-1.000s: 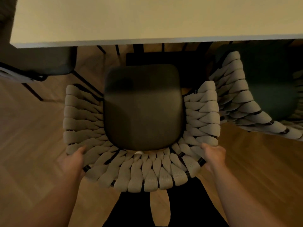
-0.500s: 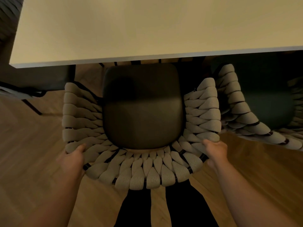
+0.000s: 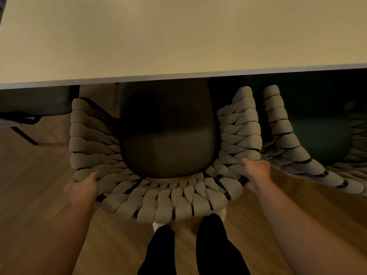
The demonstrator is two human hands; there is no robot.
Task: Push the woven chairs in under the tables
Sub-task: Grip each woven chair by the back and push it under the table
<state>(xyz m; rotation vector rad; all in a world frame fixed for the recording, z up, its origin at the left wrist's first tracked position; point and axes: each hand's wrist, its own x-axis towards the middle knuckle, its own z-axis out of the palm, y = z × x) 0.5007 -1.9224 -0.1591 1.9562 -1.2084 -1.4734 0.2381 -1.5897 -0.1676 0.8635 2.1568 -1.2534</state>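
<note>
A woven chair [image 3: 168,203] with a beige rope back and a dark seat cushion [image 3: 168,139] stands in front of me. The front of its cushion lies under the edge of the pale table [image 3: 178,36]. My left hand [image 3: 83,189] grips the back rim on the left, thumb over the rope. My right hand [image 3: 257,172] grips the rim on the right. A second woven chair [image 3: 294,151] with a dark green seat stands close to the right, partly under the same table.
A dark chair [image 3: 33,104] with thin black legs sits under the table's left end. My legs in black trousers [image 3: 210,245] stand on the wooden floor [image 3: 29,195] right behind the chair.
The chair has slid forward, away from me, so more of its cushion is now beneath the table edge. Both hands kept their grip on the back rim and moved with it.
</note>
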